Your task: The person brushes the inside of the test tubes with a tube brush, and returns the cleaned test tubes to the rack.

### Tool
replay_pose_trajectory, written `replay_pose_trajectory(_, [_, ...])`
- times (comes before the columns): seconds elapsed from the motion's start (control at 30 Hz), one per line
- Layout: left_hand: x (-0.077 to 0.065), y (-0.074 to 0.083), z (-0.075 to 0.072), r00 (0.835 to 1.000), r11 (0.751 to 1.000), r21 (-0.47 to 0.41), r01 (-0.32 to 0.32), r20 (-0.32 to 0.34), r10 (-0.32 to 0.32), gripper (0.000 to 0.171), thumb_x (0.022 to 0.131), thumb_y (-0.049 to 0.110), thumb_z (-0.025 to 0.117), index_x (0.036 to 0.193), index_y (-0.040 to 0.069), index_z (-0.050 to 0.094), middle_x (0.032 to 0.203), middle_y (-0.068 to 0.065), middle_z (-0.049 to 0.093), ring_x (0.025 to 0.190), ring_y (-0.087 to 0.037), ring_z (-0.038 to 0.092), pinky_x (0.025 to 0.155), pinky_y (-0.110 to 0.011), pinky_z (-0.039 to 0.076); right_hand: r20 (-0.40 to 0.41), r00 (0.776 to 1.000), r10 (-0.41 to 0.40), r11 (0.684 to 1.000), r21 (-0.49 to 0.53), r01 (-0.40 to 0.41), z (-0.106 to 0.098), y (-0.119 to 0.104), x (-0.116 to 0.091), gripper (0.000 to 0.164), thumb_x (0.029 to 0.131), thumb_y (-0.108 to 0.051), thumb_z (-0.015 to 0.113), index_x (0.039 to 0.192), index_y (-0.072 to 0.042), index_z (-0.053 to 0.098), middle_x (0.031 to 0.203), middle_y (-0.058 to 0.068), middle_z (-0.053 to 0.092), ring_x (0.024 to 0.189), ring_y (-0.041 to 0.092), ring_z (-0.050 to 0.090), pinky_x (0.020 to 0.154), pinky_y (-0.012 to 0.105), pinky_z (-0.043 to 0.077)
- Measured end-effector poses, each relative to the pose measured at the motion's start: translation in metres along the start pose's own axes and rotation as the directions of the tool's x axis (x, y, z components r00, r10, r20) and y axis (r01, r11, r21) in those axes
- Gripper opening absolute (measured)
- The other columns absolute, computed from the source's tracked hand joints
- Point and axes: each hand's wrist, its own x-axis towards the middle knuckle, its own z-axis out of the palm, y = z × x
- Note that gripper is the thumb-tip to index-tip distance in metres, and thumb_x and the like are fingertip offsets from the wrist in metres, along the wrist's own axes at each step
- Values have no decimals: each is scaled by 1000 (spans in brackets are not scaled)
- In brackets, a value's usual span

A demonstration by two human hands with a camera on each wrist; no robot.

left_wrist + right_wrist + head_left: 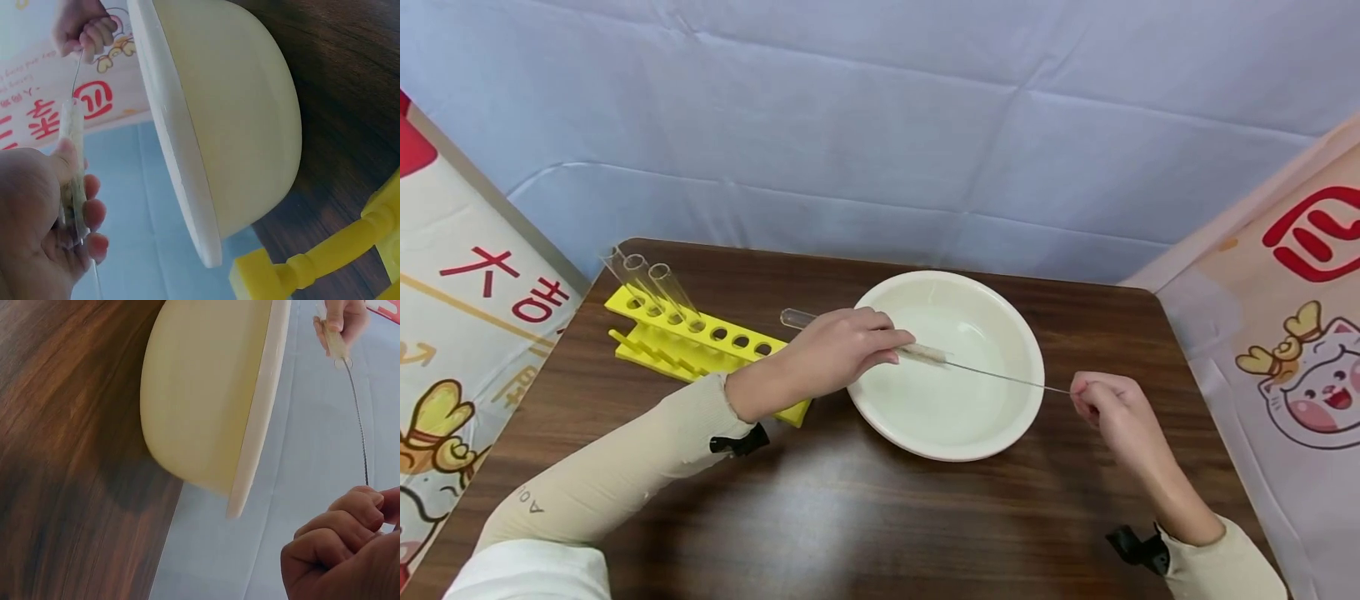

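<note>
My left hand [844, 348] grips a clear glass test tube [796, 318] above the basin's left side, its closed end poking out to the left. Pale brush bristles [74, 140] fill the tube's mouth end in the left wrist view. From there the thin twisted-wire handle of the test tube brush [1000, 375] runs across the basin to the right. Beyond the basin's right rim my right hand [1116, 410] pinches the wire's far end with curled fingers. Under the tube and wire stands a round white basin [951, 450] that seems to hold clear water.
A yellow test tube rack [700, 329] stands to the left, partly behind the left forearm. Several empty holes show along its top, and three clear test tubes [670, 285] lean in its left end. All of this is on a dark wooden table [880, 517] before a pale cloth backdrop [850, 142].
</note>
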Motion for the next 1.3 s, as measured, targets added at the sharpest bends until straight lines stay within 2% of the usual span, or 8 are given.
replay_pose_trajectory(0.33, [-2,-1,-2,1000,1000,-8,17,13,-17,25,97,21,72,120,11,74,100,0,71,88,-13,65,79,-26,55,-117,993,-32,997,-78,23,-6,8,-3,35,97,8,38,66,-5,49,58,2,31,49,22,22,49,33,27])
replay_pose_trajectory(0.57, [-4,-2,-5,999,999,-9,49,22,-49,26,96,19,73,121,11,74,100,0,71,87,-14,66,78,-27,56,-192,981,-11,1000,-30,5,-13,13,-5,32,97,8,38,72,-1,56,61,5,40,53,19,28,50,33,28])
replay_pose_trajectory(0.93, [-7,-6,-10,996,996,-29,88,35,-87,26,99,21,70,123,11,73,107,1,72,89,-14,67,79,-29,56,-262,964,-49,998,29,59,-20,15,-10,32,94,15,35,71,4,54,62,1,45,54,18,37,48,30,30])
replay_pose_trajectory(1.0, [-7,-5,-11,995,995,-38,92,41,-90,27,99,22,69,124,11,73,108,1,72,90,-14,67,80,-29,56,-293,951,-100,995,-6,102,-20,16,-12,32,93,15,37,71,2,56,61,-1,46,54,15,37,48,28,30])
replay_pose_trajectory(1.13, [-6,-4,-14,994,993,-66,101,46,-98,27,99,21,69,124,11,72,109,0,72,91,-14,66,80,-29,56,-347,892,-290,957,-102,272,-22,22,-13,32,90,17,40,71,0,59,62,-3,47,52,8,35,47,23,28])
replay_pose_trajectory(1.2, [-7,-4,-15,994,992,-75,104,45,-101,27,99,21,69,124,11,72,109,0,72,91,-14,66,80,-29,56,-349,875,-336,942,-120,314,-24,25,-14,31,89,18,40,72,2,59,63,-1,47,52,7,36,47,22,29])
replay_pose_trajectory(1.23, [-7,-4,-15,994,992,-76,103,44,-100,27,99,20,69,124,11,72,109,-1,72,91,-15,66,80,-29,56,-344,881,-326,945,-107,308,-25,25,-13,31,90,18,39,71,2,59,62,-1,47,52,8,36,47,22,29])
replay_pose_trajectory(1.3, [-8,-4,-15,994,992,-66,104,45,-101,27,99,20,69,124,10,72,109,-1,72,92,-15,67,81,-29,56,-303,919,-254,967,-45,252,-27,26,-12,32,92,17,37,72,2,57,63,0,47,53,11,36,47,25,29])
